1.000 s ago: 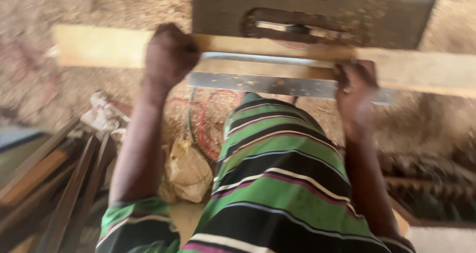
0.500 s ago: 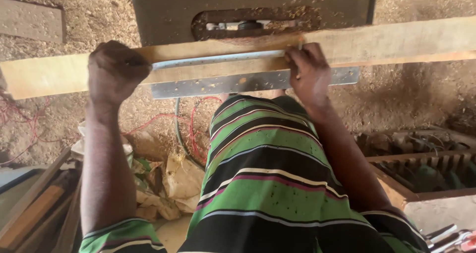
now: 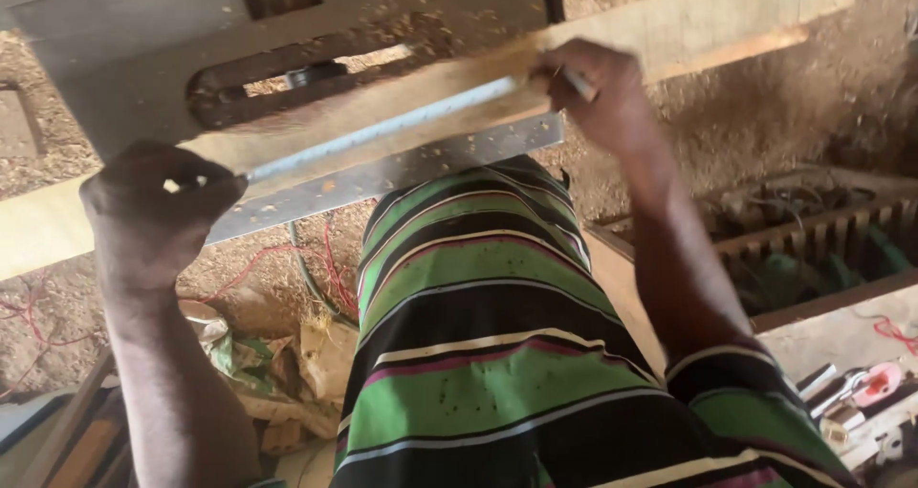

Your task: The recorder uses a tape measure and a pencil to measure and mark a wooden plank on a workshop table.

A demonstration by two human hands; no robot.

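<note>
Marking underway: left hand (image 3: 158, 201) clamps metal rule (image 3: 382, 132) flat on wooden plank (image 3: 669, 29) across saw table (image 3: 124, 77); right hand (image 3: 602, 91), fingers pinching pencil (image 3: 577, 84), should trace firmly against rule's edge.

Your left hand (image 3: 158, 206) sits at the left end of the metal ruler (image 3: 382, 130), which lies along the top of the wooden plank (image 3: 669, 29); your right hand (image 3: 598, 96) rests at the ruler's right end, a pencil (image 3: 577, 84) between its fingers. A flat metal bar (image 3: 382, 177) runs just below the ruler, along the plank's near side. The plank crosses in front of the slotted metal machine table (image 3: 143, 77), which stands behind it. Below the plank, loose wires (image 3: 316, 268) lie on the sawdust-covered ground (image 3: 765, 134), with crumpled bags (image 3: 277, 364) nearer you. To your right stands a wooden crate (image 3: 813, 249), and tools (image 3: 861, 392) lie beyond it at the lower right
</note>
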